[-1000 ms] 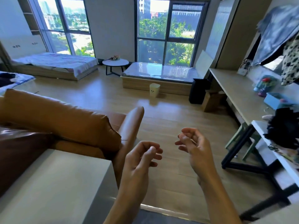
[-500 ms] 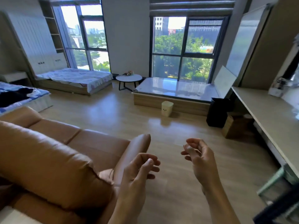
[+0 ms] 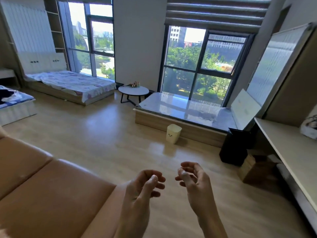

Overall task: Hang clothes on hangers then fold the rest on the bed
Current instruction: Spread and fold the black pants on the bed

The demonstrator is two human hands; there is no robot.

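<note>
Hovering with loose, empty grips, left hand (image 3: 142, 189) and right hand (image 3: 195, 184) are best making for the bed's (image 3: 17, 110) dark clothes (image 3: 6, 96).

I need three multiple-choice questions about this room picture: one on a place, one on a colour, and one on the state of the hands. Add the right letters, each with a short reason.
1. Where does the cream bin stand, relative to the window platform?
A. on top of it
B. on the floor in front of it
C. behind it

2. What colour is the sofa?
A. tan brown
B. green
C. white

3. How are the left hand and the right hand?
A. each gripping something
B. clasped together
C. empty, apart, fingers loosely curled

Answers:
1 B: the bin sits on the floor just before the platform's wooden front.
2 A: the cushions are tan brown.
3 C: bare floor shows between the hands, and neither holds anything.
</note>
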